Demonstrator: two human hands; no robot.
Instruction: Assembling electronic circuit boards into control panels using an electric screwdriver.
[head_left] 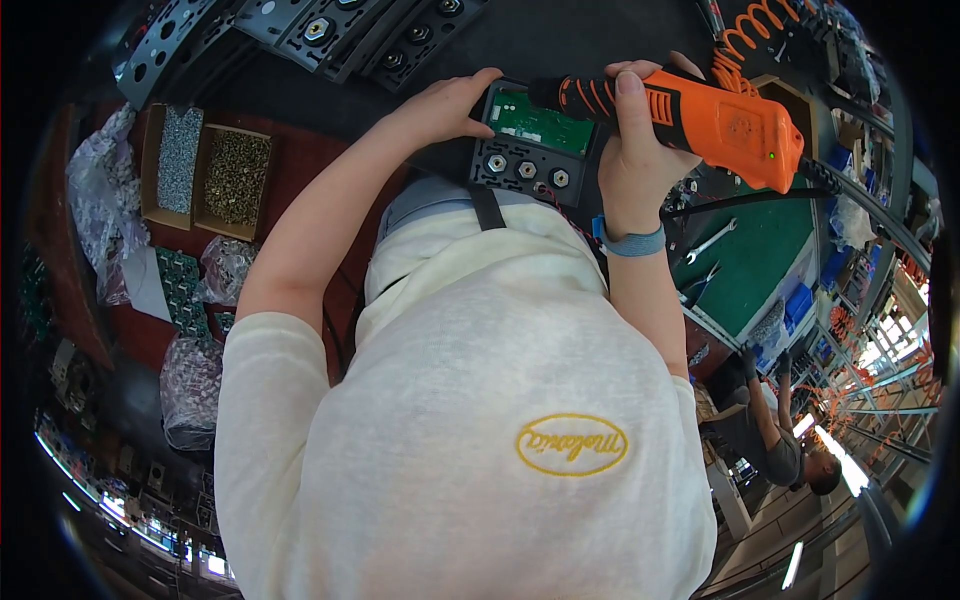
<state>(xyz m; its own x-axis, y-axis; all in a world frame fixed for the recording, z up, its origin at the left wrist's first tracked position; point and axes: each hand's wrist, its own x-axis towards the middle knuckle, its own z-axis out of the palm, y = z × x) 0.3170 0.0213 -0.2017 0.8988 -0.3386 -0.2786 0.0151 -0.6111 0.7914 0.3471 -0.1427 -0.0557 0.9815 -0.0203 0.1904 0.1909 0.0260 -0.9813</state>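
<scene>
My left hand (pixel 450 108) grips the left edge of a dark metal panel (pixel 510 151), thumb and fingers at its upper left corner. A green circuit board (pixel 560 131) lies in the panel's recess, above a row of three round fittings with metal nuts. My right hand (pixel 640 140) is wrapped round an orange and black power screwdriver (pixel 735 128), held nearly level. Its black nose points left, over the top left part of the board. Whether the bit touches a screw is hidden.
More dark panels with fittings (pixel 320 30) stand at the far left. Boxes of silver screws (pixel 180 160) and brass-coloured screws (pixel 236 178) sit left, near bagged parts and circuit boards (pixel 180 290). A wrench (pixel 712 241) lies on a green mat right. A coiled orange hose (pixel 750 35) hangs far right; another person works at lower right.
</scene>
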